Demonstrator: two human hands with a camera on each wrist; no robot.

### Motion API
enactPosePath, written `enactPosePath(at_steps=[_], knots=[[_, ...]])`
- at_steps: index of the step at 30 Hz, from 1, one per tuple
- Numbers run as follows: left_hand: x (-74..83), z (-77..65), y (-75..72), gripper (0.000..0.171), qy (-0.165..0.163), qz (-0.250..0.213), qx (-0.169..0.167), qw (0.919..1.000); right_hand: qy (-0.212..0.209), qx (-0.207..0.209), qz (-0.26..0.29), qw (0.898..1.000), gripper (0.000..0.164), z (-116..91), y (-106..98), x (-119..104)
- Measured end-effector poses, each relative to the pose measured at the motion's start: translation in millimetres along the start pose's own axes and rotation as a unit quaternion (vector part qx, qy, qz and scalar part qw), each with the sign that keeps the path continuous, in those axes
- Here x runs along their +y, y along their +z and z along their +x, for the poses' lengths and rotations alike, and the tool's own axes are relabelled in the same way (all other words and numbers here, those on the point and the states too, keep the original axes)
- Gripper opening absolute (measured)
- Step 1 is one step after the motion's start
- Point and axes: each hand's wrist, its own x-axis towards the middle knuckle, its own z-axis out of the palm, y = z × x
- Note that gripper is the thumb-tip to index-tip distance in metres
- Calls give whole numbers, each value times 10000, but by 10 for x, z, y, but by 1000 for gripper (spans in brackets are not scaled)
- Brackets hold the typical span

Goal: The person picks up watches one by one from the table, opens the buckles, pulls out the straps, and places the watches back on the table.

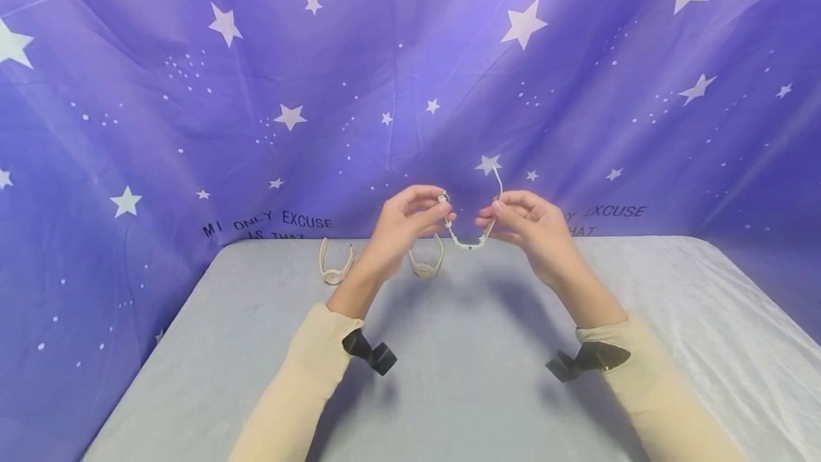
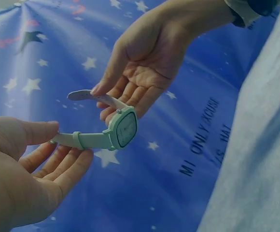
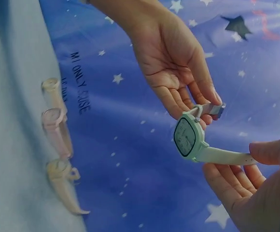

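Note:
A mint green wristwatch (image 1: 470, 246) hangs in a U between both hands, above the far part of the table. My left hand (image 1: 404, 225) pinches its buckle end between thumb and fingers; the strap loop shows just beyond the fingertips. With thumb and fingers, my right hand (image 1: 537, 232) pinches the strap (image 3: 222, 155) with the holes. That strap's free tip (image 2: 79, 95) sticks out past the right thumb in the left wrist view. The squarish watch face (image 3: 185, 137) is turned away from the head camera and shows in both wrist views.
On the grey cloth-covered table (image 1: 462, 391), a beige watch (image 1: 333, 277) and another pale watch (image 1: 425, 270) stand near the back edge. The right wrist view shows a pink watch (image 3: 53, 116) between two beige ones. A purple star-printed curtain (image 1: 398, 55) hangs behind.

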Motion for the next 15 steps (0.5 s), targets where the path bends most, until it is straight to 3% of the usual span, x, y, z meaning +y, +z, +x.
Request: enactPosePath(at_steps=[7,15], knots=[[-197,241,106,32,-691,125,113,9975,940,290,-4,9951,13,149,-145,99],[-456,418,245,34,-1452,538,299,9875,1975,405,180,9793,11,271,-264,258]])
